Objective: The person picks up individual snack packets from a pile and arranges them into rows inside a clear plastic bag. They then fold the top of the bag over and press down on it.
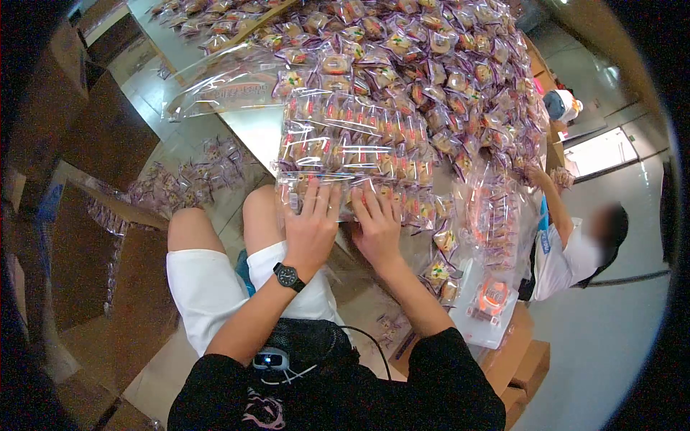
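In front of me lies a large clear plastic bag (359, 136) with rows of small wrapped snack packets inside. My left hand (314, 219) rests on the bag's near left part, its fingers stretched out; a black watch (286, 276) is on that wrist. Beside it, my right hand (376, 228) presses on the near edge, fingers spread. Both palms face down on the film, and neither hand grips anything I can see. Part of the bag's near row is covered by my fingers.
Loose snack packets (438, 50) are heaped across the table beyond. An unfilled printed plastic bag (230, 90) lies at the left. At the right, a co-worker (568, 251) reaches beside another filled bag (496, 215). Cardboard boxes (100, 244) stand left; packets (190, 179) lie on the floor.
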Available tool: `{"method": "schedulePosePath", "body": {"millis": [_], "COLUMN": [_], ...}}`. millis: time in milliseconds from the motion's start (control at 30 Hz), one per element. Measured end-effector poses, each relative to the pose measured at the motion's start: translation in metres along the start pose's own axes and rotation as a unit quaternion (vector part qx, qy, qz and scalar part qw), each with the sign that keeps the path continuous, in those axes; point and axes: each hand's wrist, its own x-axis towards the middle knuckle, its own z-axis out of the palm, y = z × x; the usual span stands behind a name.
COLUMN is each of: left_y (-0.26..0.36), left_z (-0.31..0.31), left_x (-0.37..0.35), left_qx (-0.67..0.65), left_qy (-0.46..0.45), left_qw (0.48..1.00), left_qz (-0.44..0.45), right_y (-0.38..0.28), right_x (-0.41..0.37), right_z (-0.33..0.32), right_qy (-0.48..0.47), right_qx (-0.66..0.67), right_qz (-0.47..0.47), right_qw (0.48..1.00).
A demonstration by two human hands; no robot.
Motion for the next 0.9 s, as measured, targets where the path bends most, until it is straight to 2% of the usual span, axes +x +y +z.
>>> {"method": "schedulePosePath", "body": {"millis": [33,133,267,367,467,500,600,633,733,767,867,900], "left_y": [0.002,0.001,0.001,0.013,0.009,0.006,0.001,0.000,0.007,0.009,0.007,0.003], "left_z": [-0.007,-0.007,-0.001,-0.012,-0.010,-0.009,0.007,0.011,0.000,-0.009,0.011,0.012], "left_x": [0.004,0.002,0.003,0.011,0.012,0.012,0.005,0.003,0.008,0.008,0.007,0.010], "left_qx": [0.002,0.010,0.003,0.022,-0.003,-0.031,0.002,-0.005,0.025,-0.057,-0.029,0.048], "left_qy": [-0.024,-0.014,0.028,-0.011,-0.038,-0.039,0.026,-0.025,-0.037,-0.063,-0.014,-0.031], "left_qw": [1.000,1.000,1.000,1.000,0.999,0.998,0.995,0.996,0.995,0.993,0.997,0.994], "left_qz": [-0.012,-0.014,-0.003,-0.002,0.030,0.029,0.094,0.087,0.084,0.076,0.070,0.097], "right_y": [0.001,-0.006,-0.010,-0.014,0.004,0.009,0.019,0.020,0.018,0.018,0.023,0.028], "right_x": [0.001,0.004,0.010,0.014,0.010,0.008,0.004,0.004,0.001,0.001,0.003,0.004], "right_z": [0.003,0.007,0.005,0.002,-0.022,-0.026,-0.017,-0.016,-0.016,-0.013,-0.006,-0.002], "right_qy": [-0.003,0.026,0.002,-0.008,-0.070,-0.113,-0.019,-0.021,-0.028,-0.025,-0.014,0.007], "right_qx": [-0.025,-0.031,-0.040,-0.040,0.119,0.186,0.052,0.050,0.049,0.047,0.034,0.045], "right_qz": [0.003,0.007,0.029,0.027,0.027,0.096,0.020,0.016,0.012,0.012,0.001,-0.004], "right_qw": [1.000,0.999,0.999,0.999,0.990,0.971,0.998,0.998,0.998,0.999,0.999,0.999]}}
